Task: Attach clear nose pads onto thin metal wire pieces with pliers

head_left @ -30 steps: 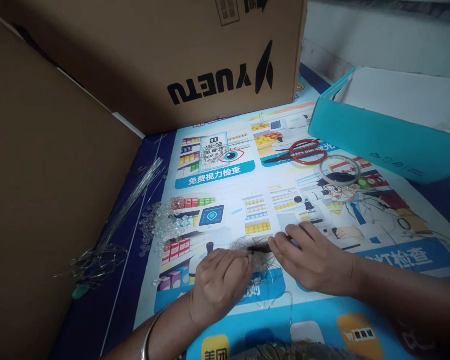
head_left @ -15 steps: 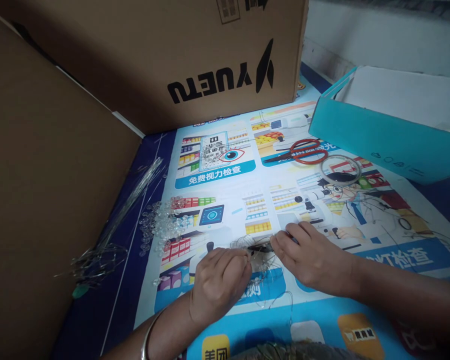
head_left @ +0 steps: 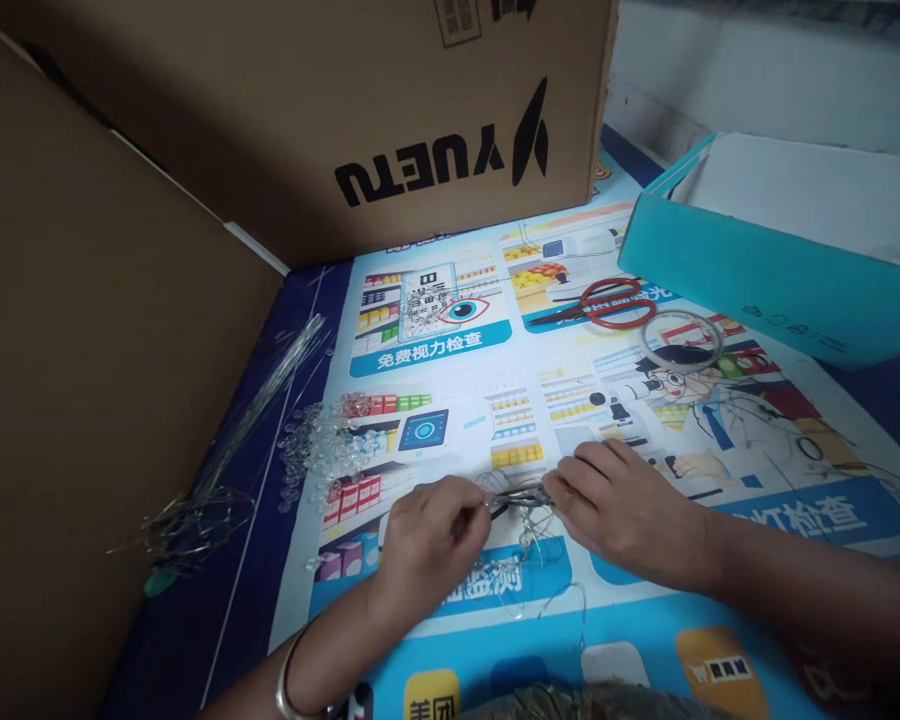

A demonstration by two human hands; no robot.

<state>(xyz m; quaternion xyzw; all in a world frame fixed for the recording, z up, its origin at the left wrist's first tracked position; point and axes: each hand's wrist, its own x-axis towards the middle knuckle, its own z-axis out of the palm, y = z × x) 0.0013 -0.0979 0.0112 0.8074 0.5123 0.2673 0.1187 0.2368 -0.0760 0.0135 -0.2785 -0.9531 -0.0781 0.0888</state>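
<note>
A tabletop (head_left: 645, 620) covered by a bright printed poster, walled by cardboard boxes. Left hand (head_left: 427, 545) and right hand (head_left: 622, 510) each pinch one end of a tangled thin wire bundle (head_left: 521, 500), grips closed on it. Clear beads (head_left: 322, 450) left of the grip could scatter if the wire springs loose.

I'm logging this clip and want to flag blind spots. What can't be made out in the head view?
- What the left hand and right hand pinch: the thin wire tangle is too fine and half covered by fingers.
- The clear beads: too small to count.
- Inside of the teal box: its wall blocks it.
- The dark heap: cut off by the bottom edge.
</note>
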